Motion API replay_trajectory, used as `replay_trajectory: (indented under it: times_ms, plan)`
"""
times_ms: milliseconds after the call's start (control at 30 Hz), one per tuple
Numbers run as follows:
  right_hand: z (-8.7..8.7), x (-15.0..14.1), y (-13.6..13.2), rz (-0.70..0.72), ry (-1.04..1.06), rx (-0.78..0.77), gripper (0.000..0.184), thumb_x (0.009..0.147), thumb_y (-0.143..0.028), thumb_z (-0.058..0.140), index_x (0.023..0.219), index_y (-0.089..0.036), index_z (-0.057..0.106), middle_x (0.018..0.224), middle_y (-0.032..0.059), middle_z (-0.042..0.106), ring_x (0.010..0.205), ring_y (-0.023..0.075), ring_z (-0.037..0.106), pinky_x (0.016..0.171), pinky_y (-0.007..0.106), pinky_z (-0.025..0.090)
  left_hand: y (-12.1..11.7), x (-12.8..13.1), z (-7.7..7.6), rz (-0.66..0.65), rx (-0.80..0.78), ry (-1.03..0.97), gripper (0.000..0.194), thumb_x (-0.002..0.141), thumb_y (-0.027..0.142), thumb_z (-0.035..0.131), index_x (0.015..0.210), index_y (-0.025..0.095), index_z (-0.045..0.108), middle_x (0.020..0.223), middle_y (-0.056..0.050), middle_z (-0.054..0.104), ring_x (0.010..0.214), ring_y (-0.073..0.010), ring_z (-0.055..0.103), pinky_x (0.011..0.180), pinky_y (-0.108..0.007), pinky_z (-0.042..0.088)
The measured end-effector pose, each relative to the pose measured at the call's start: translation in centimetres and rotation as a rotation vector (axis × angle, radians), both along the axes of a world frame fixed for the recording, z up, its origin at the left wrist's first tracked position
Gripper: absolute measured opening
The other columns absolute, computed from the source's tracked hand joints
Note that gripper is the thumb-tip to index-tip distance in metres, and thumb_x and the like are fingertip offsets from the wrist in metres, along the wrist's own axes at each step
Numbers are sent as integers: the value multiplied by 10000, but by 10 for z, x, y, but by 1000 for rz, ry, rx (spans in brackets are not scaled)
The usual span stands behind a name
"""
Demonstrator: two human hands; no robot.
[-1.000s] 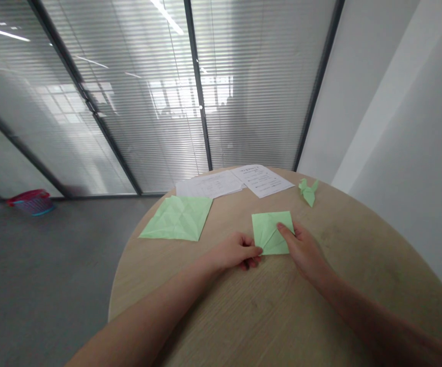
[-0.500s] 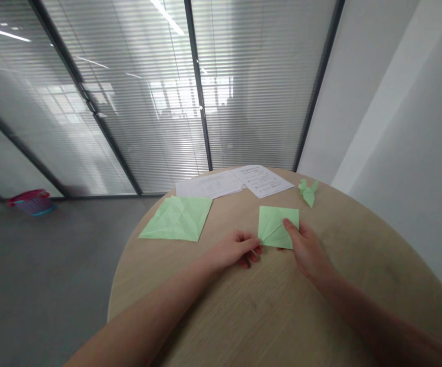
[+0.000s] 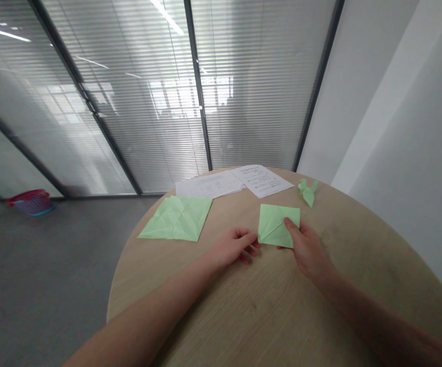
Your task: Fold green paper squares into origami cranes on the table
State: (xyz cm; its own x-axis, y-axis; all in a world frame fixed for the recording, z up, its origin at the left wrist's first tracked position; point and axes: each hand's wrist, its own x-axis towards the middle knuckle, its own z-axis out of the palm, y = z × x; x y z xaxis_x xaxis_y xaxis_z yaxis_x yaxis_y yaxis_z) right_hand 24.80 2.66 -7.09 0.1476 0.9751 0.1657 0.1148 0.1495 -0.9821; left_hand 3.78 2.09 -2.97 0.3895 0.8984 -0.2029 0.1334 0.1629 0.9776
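A small square of folded light-green paper is held just above the table, a diagonal crease running up from its lower-left corner. My right hand grips its right side, thumb on top and fingers mostly hidden underneath. At the lower-left corner is my left hand, its thumb and curled fingers closed at the paper's edge. Farther left lies a larger, creased sheet of green paper. A small folded green origami figure sits beyond my right hand.
White printed sheets overlap at the far side of the round wooden table. A red and blue basket stands on the floor to the left. Glass panels with blinds rise behind, and a white wall is at the right.
My left thumb has shifted slightly left and up at the paper's corner. The folded paper has moved up a little, with my right hand still gripping it.
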Motion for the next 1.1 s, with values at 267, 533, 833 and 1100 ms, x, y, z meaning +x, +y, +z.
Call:
replay_trajectory:
  times_ms: [267, 533, 833, 1100]
  plan:
    - [11, -7, -7, 11, 173, -57, 405, 846, -615, 670, 999, -244, 721, 886, 102, 790, 664, 300, 712, 539, 394, 562, 1, -1, -1, -11, -20, 22, 294, 784, 423, 764, 783, 140, 684, 791, -42, 718, 610, -115, 634, 512, -224, 508]
    - [15, -7, -10, 137, 220, -87, 391, 786, -508, 772, 1043, -220, 714, 997, 99, 780, 812, 283, 724, 579, 349, 583, 5, -1, -5, 14, 4, 29, 264, 815, 393, 744, 784, 144, 660, 797, -42, 708, 606, -116, 636, 509, -228, 497]
    - [17, -10, -12, 154, 295, -133, 435, 741, -477, 817, 1083, -224, 731, 1103, 106, 779, 939, 313, 733, 611, 369, 621, -5, 1, 7, 159, 259, -34, 273, 873, 363, 696, 1063, 208, 575, 917, -35, 670, 783, -177, 695, 551, -245, 546]
    - [21, -18, -18, 164, 394, -183, 437, 713, -481, 849, 1035, -206, 743, 1066, 115, 781, 870, 290, 730, 625, 386, 642, -1, 4, -5, 158, 331, 88, 137, 895, 289, 671, 975, 190, 618, 795, -14, 675, 696, -153, 670, 562, -243, 528]
